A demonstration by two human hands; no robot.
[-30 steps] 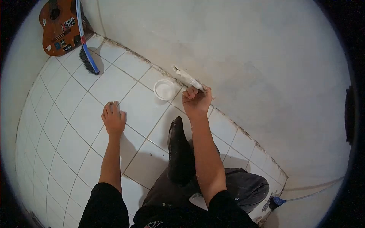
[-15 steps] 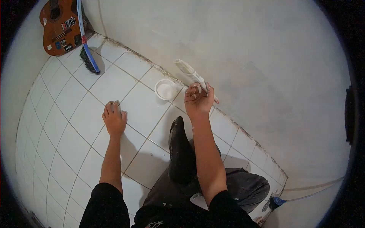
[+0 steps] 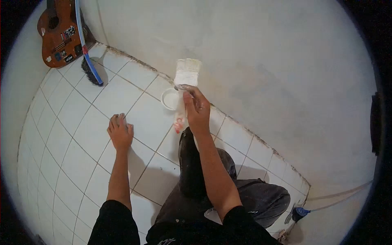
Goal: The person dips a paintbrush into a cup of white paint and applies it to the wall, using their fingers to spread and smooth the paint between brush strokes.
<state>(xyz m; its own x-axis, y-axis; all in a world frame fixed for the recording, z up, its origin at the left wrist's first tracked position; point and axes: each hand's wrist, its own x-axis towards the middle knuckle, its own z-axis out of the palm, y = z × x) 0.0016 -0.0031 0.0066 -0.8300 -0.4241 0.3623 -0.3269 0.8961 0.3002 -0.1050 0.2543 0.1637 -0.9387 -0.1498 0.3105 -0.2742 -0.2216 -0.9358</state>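
Dim light, soft shadows, blackened corners; brush handle (image 3: 179, 121) blurred

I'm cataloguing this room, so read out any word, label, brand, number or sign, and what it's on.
Nothing reads clearly.
Brown wooden guitar: stickers, too small to read.
Flat white paintbrush: red handle marking, blurred.
Black fabric shirt: white print, unreadable at the picture's edge.
Dark grey fabric trousers: small white mark, illegible.

No words, brands or numbers could be read. The stickers (image 3: 68, 32) on the guitar (image 3: 53, 40) were too small to make out, the red marking on the handle of the paintbrush (image 3: 188, 72) was blurred, and the pale print (image 3: 166, 241) on the black shirt (image 3: 192, 234) was illegible.
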